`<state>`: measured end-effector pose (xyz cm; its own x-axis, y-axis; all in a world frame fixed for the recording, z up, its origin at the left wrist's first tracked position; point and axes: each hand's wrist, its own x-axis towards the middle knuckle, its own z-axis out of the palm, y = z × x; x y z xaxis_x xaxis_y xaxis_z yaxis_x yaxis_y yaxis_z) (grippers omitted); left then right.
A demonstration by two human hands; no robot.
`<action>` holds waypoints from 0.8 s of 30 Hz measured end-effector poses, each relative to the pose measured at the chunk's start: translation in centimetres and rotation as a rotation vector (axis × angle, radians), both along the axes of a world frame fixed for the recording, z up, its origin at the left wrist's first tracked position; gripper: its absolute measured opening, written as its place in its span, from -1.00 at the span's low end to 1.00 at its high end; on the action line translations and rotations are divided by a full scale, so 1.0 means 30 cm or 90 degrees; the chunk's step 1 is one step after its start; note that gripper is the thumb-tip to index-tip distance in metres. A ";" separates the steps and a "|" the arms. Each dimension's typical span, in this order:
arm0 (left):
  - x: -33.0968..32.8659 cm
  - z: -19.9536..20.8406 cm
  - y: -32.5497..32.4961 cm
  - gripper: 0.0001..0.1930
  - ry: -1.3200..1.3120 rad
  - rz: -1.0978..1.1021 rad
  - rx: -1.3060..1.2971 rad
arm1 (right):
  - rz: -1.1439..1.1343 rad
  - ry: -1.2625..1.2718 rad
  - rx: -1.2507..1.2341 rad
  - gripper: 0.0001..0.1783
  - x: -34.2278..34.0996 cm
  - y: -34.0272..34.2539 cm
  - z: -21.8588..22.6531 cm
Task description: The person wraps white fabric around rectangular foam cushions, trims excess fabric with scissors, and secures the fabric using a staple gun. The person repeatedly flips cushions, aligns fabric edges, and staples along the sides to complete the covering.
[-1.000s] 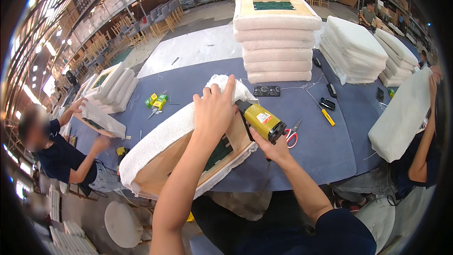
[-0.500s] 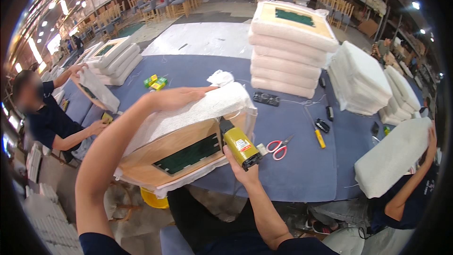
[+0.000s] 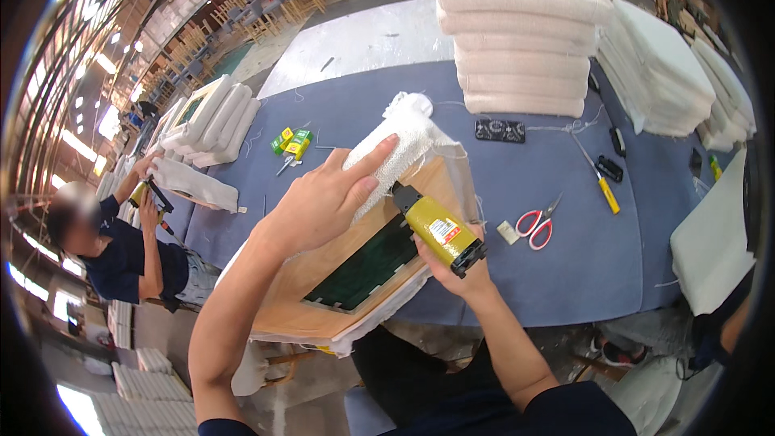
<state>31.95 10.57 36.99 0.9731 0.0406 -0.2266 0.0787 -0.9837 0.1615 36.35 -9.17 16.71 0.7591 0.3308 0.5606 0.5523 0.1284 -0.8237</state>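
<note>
A seat cushion [image 3: 282,291] with a plywood underside, white fabric wrap and a dark green mesh opening stands tilted on its side at the table's near edge. My left hand [image 3: 319,202] grips its upper edge, index finger stretched along the white fabric and thumb bent toward the plywood. In my right hand [image 3: 456,262] is a yellow-and-black staple gun [image 3: 436,226], its nose against or very close to the fabric border on the plywood. The handle is mostly hidden by the gun's body and my hand.
On the blue table [image 3: 565,274] lie red-handled scissors [image 3: 536,226], a yellow-handled screwdriver [image 3: 607,194], a dark patterned case [image 3: 500,131] and green-yellow boxes [image 3: 292,142]. Cushion stacks [image 3: 525,52] stand beyond. A co-worker [image 3: 121,234] at left holds another staple gun; another is partly visible at right.
My left hand has slid nearer the cushion's corner, close to the staple gun. My view has shifted. The co-worker at left has raised a staple gun toward a cushion.
</note>
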 end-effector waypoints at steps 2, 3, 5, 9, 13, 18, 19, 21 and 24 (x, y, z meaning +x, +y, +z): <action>-0.014 -0.044 0.002 -0.35 -0.082 -0.046 0.072 | -0.011 -0.039 -0.021 -0.60 0.012 -0.003 -0.030; -0.017 -0.058 0.007 -0.33 -0.125 -0.069 0.106 | -0.004 -0.023 -0.019 -0.58 0.019 -0.007 -0.032; -0.010 -0.062 0.011 -0.31 -0.123 -0.064 0.109 | 0.005 0.008 -0.023 -0.57 0.018 -0.024 -0.019; -0.017 -0.066 0.005 -0.28 -0.142 -0.073 0.106 | -0.038 -0.043 -0.025 -0.66 0.026 -0.055 0.029; -0.013 -0.079 0.018 -0.27 -0.163 -0.087 0.106 | -0.032 -0.014 -0.045 -0.78 0.038 -0.068 0.121; -0.019 -0.067 0.005 -0.25 -0.153 -0.085 0.105 | -0.025 -0.042 -0.036 -0.73 0.065 -0.045 0.080; -0.020 -0.069 0.003 -0.24 -0.159 -0.086 0.108 | -0.009 -0.030 -0.021 -0.64 0.056 -0.046 0.089; -0.023 -0.076 -0.007 -0.23 -0.167 -0.092 0.116 | 0.005 -0.059 -0.032 -0.50 0.048 -0.049 0.076; -0.016 -0.088 0.009 -0.22 -0.186 -0.087 0.125 | 0.057 0.022 -0.010 -0.48 0.056 -0.034 0.052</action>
<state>31.46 10.85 34.36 0.9950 -0.0795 0.0612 -0.0775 -0.9964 -0.0345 38.02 -10.19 18.28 0.7446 0.4071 0.5290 0.5107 0.1628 -0.8442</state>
